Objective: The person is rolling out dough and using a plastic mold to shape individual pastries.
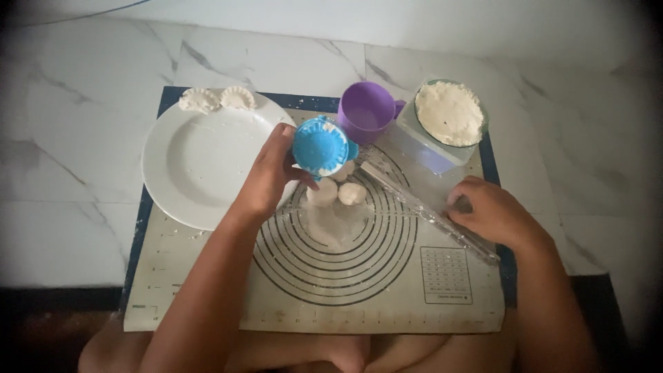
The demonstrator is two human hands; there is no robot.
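Note:
My left hand [268,178] holds a round blue dumpling press [321,146] above the baking mat [387,290], with flour on the press rim. Just below it lie small dough balls [337,192] on a floured patch in the mat's ring pattern. My right hand [489,211] rests on a clear rolling pin [428,211] that lies slanted across the right side of the mat. A white plate [200,166] at the left carries two shaped dumplings [217,99] on its far rim.
A purple cup [366,110] stands behind the press. To its right a bowl of white filling [450,113] sits on a pale box [428,148]. The mat lies on a marble floor [69,138]; my crossed legs [331,352] are at the near edge.

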